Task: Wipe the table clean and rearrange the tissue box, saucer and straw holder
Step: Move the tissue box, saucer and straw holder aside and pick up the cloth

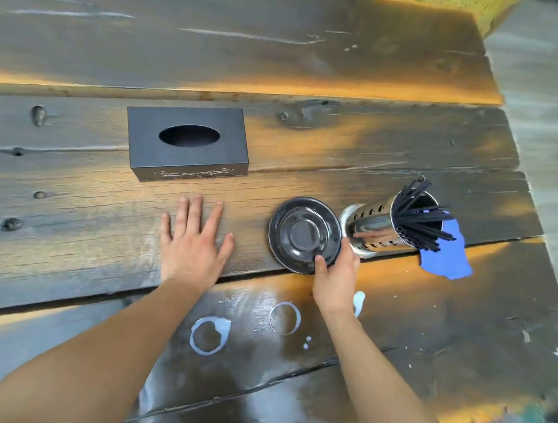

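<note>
A black tissue box (187, 143) with an oval slot sits on the wooden table (307, 141), left of centre. A shiny black saucer (302, 235) lies to its right, and my right hand (334, 275) grips its near rim, thumb on top. Just right of the saucer stands a perforated steel straw holder (380, 223) full of black straws. A blue cloth (446, 255) lies behind and beside the holder. My left hand (193, 239) rests flat on the planks in front of the tissue box, fingers spread, holding nothing.
White liquid rings (208, 335) and drips (358, 301) mark the wet near plank, between my forearms. The table's right edge (530, 198) runs close behind the straw holder. A yellow-green seat (459, 7) shows at the far right corner.
</note>
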Demonstrator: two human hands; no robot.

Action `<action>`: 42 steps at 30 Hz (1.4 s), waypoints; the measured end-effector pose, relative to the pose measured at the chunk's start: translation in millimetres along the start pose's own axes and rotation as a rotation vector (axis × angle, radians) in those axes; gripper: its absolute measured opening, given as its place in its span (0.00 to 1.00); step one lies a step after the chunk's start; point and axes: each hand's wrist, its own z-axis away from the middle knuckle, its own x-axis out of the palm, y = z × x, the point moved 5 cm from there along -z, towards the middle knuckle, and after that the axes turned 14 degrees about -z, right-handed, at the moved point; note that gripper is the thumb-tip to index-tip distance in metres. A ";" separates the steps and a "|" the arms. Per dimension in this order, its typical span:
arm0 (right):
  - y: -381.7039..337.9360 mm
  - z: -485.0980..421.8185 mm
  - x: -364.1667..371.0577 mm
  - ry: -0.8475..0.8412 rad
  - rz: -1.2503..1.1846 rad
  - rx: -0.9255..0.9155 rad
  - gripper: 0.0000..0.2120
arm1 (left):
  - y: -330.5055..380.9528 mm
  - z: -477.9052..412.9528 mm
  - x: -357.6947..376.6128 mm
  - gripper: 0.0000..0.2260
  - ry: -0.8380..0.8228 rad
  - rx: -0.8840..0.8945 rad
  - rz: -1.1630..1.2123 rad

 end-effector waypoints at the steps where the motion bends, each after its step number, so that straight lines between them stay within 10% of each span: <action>1: 2.7 -1.6 0.3 0.003 -0.008 0.002 0.31 | 0.7 -0.3 0.0 0.30 -0.002 -0.001 -0.004; 19: -40.0 -63.3 33.1 0.058 -0.455 0.009 0.29 | 1.8 -2.1 2.0 0.30 0.000 -0.010 -0.032; 42: -99.6 -112.2 69.8 0.123 -0.318 -0.122 0.33 | 1.6 -3.0 0.2 0.30 0.030 -0.023 -0.034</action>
